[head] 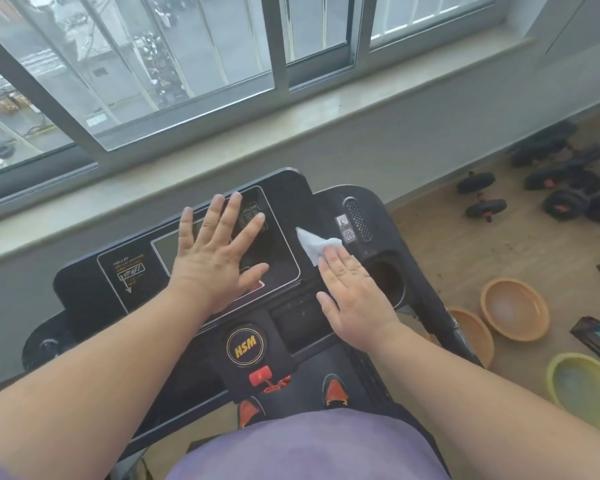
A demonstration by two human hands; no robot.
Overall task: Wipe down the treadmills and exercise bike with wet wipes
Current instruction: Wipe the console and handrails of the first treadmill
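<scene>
A black treadmill console (84,289) with a glossy display panel and a yellow HSM badge fills the middle of the head view. My left hand (215,251) lies flat on the display panel, fingers spread, holding nothing. My right hand (350,292) presses flat on a white wet wipe (312,244) against the console just right of the panel. Most of the wipe sticks out beyond my fingertips. A round cup holder (392,282) sits right beside that hand. A red safety key (260,374) hangs below the badge.
A window sill (361,109) and wall run close behind the console. On the wooden floor to the right lie several black dumbbells (565,188), two orange bowls (515,308), a green bowl (584,386) and a small dark box (596,337).
</scene>
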